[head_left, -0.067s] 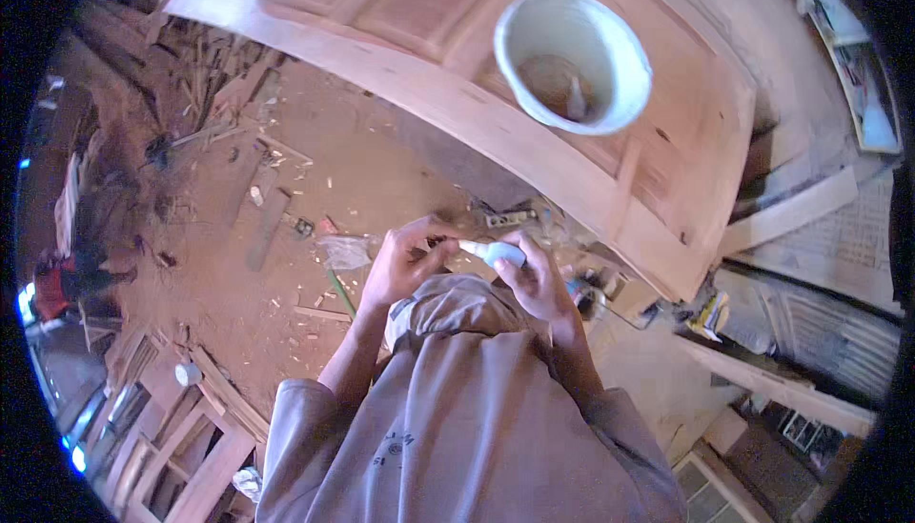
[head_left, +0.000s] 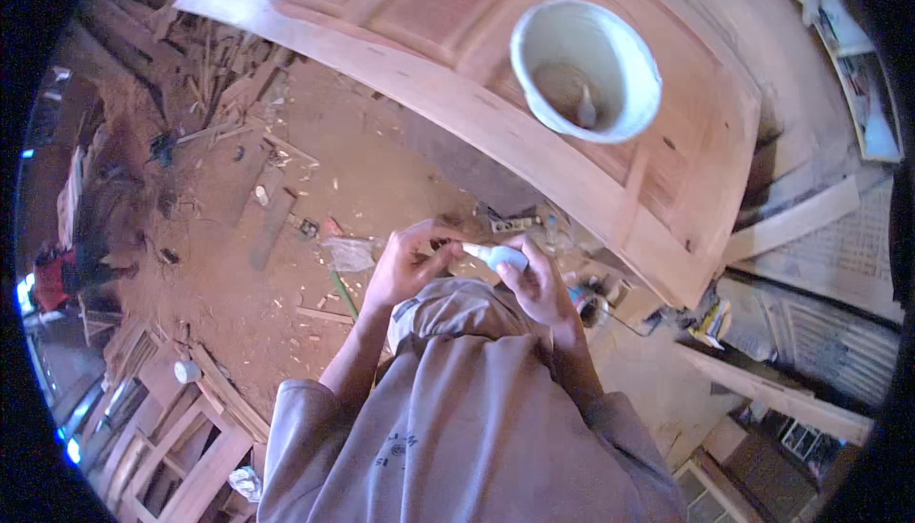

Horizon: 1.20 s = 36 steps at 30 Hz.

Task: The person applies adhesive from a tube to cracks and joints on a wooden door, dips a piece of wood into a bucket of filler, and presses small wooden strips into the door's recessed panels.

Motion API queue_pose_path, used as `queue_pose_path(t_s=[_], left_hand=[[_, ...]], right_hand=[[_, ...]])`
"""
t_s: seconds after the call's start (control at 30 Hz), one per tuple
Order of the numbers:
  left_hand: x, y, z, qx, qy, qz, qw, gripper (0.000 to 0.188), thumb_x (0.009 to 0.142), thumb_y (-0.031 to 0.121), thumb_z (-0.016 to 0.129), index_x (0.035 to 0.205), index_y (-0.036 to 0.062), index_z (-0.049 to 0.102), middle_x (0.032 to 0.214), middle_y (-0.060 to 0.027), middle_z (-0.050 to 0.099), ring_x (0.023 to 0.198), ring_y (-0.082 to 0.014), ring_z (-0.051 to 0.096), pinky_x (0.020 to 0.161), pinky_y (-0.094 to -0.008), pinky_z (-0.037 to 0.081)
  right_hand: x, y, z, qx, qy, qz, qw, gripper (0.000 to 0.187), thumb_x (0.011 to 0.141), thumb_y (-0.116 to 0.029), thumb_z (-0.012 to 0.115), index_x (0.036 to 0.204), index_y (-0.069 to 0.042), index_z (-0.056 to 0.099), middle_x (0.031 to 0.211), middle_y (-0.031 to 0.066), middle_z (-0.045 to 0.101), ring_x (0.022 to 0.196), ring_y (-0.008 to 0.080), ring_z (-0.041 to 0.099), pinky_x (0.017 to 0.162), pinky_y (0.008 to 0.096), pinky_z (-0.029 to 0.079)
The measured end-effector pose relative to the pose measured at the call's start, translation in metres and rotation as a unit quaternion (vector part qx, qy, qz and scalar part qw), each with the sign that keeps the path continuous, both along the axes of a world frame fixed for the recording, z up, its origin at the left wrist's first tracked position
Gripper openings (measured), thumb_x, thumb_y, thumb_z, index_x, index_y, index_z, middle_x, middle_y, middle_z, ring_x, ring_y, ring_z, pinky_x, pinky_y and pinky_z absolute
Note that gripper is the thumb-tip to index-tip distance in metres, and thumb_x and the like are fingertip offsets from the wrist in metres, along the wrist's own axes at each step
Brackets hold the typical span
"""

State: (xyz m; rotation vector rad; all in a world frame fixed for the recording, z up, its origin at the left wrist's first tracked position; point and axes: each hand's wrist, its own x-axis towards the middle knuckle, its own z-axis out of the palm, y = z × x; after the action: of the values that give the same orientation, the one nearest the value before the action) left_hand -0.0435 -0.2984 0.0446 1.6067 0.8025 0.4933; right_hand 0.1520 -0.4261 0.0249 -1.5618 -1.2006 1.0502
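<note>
A small white squeeze bottle (head_left: 503, 256) with a narrow pale nozzle lies nearly level in front of my body. My right hand (head_left: 543, 287) is closed round its rounded body, thumb on the near side. At the nozzle's tip, my left hand (head_left: 412, 261) is closed, with thumb and fingers pinching the end; the fingers hide the very tip. Both hands are just above the bunched cloth at my waist. Beyond them, a white bucket (head_left: 637, 109) stands on a panelled wooden door (head_left: 658, 175), and a small pale bottle-shaped thing (head_left: 585, 104) rests inside it.
The dirt floor (head_left: 372, 190) is strewn with wood chips and offcuts. A crumpled clear plastic bag (head_left: 351, 252) lies beyond my left hand. Wooden frames (head_left: 205, 461) lie at lower left, and planks (head_left: 782, 394) at right. A power strip (head_left: 512, 224) sits below the door's edge.
The view has shifted slightly, so the bucket and door appear a little lower and further right. Both hands keep the same hold on the bottle.
</note>
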Motion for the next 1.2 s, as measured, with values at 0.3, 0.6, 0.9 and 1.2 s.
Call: queue_pose_path(t_s=[0.3,0.6,0.9,1.2], left_hand=[[-0.081,0.016,0.011,-0.030,0.087,0.103,0.990,0.018,0.089,0.014,0.069,0.098,-0.0006,0.070,0.086,-0.0104,0.072,0.080,-0.0139,0.067,0.071,-0.0290,0.051],[-0.118,0.017,-0.002,-0.064,-0.057,0.202,0.976,0.018,0.090,0.018,0.070,0.095,0.0004,0.069,0.075,-0.0027,0.066,0.068,-0.0068,0.055,0.059,-0.0253,0.043],[-0.116,0.028,0.003,-0.057,0.000,0.258,0.965,0.016,0.092,0.016,0.067,0.091,0.0004,0.065,0.071,0.0014,0.061,0.066,-0.0046,0.050,0.059,-0.0233,0.040],[-0.087,0.046,0.002,-0.174,-0.056,0.326,0.927,0.020,0.093,0.023,0.066,0.091,0.0028,0.066,0.073,0.0036,0.059,0.067,-0.0049,0.051,0.062,-0.0218,0.040]], right_hand=[[-0.078,0.047,0.013,0.088,-0.193,0.060,0.975,0.028,0.089,-0.016,0.065,0.111,-0.001,0.057,0.095,0.0167,0.064,0.079,0.0320,0.065,0.069,0.0378,0.053],[-0.112,0.079,0.021,0.023,-0.052,0.130,0.990,0.024,0.096,-0.026,0.060,0.105,-0.004,0.057,0.089,0.0168,0.065,0.080,0.0274,0.066,0.069,0.0407,0.051],[-0.117,0.107,0.025,0.153,-0.228,0.137,0.952,0.026,0.092,-0.018,0.064,0.112,-0.004,0.056,0.095,0.0155,0.062,0.085,0.0368,0.062,0.072,0.0441,0.051],[-0.106,0.122,0.008,0.223,-0.371,0.074,0.898,0.040,0.085,-0.016,0.070,0.123,-0.009,0.059,0.104,0.0147,0.055,0.086,0.0338,0.061,0.071,0.0435,0.051]])
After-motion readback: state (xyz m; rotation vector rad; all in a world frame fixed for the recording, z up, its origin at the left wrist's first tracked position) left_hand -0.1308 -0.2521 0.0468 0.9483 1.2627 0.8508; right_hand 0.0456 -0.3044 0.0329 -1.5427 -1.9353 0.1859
